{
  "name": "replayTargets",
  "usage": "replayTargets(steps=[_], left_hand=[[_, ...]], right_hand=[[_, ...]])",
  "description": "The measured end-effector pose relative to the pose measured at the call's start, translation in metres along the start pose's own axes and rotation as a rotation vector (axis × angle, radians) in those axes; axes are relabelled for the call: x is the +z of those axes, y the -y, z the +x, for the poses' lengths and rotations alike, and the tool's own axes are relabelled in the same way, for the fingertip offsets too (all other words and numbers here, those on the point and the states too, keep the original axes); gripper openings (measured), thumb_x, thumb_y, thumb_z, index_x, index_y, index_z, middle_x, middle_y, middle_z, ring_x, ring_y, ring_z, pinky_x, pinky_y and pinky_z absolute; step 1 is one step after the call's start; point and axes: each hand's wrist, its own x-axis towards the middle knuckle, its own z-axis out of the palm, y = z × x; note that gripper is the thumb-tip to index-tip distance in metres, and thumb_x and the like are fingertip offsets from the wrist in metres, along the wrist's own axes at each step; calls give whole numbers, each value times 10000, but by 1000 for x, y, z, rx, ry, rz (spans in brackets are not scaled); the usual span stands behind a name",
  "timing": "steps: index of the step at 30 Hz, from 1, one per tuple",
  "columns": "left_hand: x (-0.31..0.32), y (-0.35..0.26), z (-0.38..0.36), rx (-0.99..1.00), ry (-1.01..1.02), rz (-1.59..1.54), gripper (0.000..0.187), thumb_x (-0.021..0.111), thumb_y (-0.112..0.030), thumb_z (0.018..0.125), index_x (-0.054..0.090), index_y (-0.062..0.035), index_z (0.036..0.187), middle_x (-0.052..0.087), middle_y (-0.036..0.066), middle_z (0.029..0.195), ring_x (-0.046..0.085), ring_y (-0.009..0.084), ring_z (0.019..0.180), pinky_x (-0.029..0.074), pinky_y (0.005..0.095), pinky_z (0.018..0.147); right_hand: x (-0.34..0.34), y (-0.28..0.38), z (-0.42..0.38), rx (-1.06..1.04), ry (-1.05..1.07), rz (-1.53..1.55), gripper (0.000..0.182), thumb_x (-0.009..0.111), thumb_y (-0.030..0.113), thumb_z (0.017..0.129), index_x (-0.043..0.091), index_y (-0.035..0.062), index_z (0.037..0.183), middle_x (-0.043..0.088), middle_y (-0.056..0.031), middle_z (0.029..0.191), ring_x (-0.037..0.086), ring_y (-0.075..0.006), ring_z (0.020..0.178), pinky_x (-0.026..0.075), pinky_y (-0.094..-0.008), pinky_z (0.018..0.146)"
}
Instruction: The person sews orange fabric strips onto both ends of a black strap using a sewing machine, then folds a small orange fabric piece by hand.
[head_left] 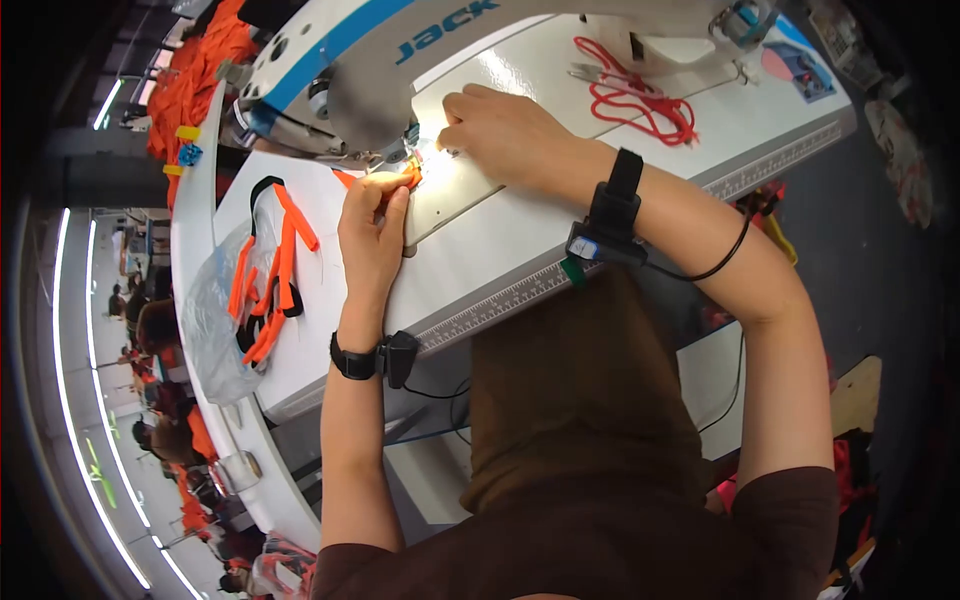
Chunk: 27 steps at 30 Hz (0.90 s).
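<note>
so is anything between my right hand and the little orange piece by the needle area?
Nothing visible stands between the right hand and the small orange piece, only a bright, glaring stretch of plate. The left hand is on the piece's other side. Glare could hide something small.

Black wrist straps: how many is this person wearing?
2. One black strap is on the left forearm near the wrist; the other strap is on the right forearm, also near the wrist. Neither is hidden.
</note>
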Motion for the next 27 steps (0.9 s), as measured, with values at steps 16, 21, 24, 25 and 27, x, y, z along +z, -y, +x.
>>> replayTargets(steps=[16,21,24,25,27], left_hand=[[-1,0,2,-66,21,20,109,690,-18,1042,761,12,1120,701,87,1087,669,181,1048,515,306,975],[-1,0,2,-56,28,-5,116,686,-16,1046,760,14,1130,699,82,1095,665,169,1047,517,301,974],[-1,-1,3,-58,28,1,116,687,-16,1046,761,15,1130,701,83,1099,667,169,1049,520,302,971],[-1,-2,2,-78,22,-8,114,689,-17,1044,762,15,1125,702,84,1099,669,171,1050,522,303,968],[-1,1,3,-64,20,10,110,691,-17,1042,764,16,1118,705,87,1099,671,175,1050,523,305,966]], right_hand=[[2,-1,2,-16,82,-51,167,733,71,890,835,86,1020,719,-71,1126,672,-248,1160,598,-367,961],[3,1,3,-19,86,-91,158,746,86,893,836,87,1023,724,-72,1143,675,-240,1172,599,-362,964],[3,2,3,1,103,-99,149,747,85,894,836,85,1014,731,-72,1140,676,-241,1181,603,-361,956],[3,1,3,13,100,-107,147,749,85,893,836,84,1011,734,-72,1133,677,-241,1182,604,-361,952],[5,1,4,22,98,-111,145,750,84,892,837,84,1009,738,-71,1125,677,-242,1184,606,-361,949]])
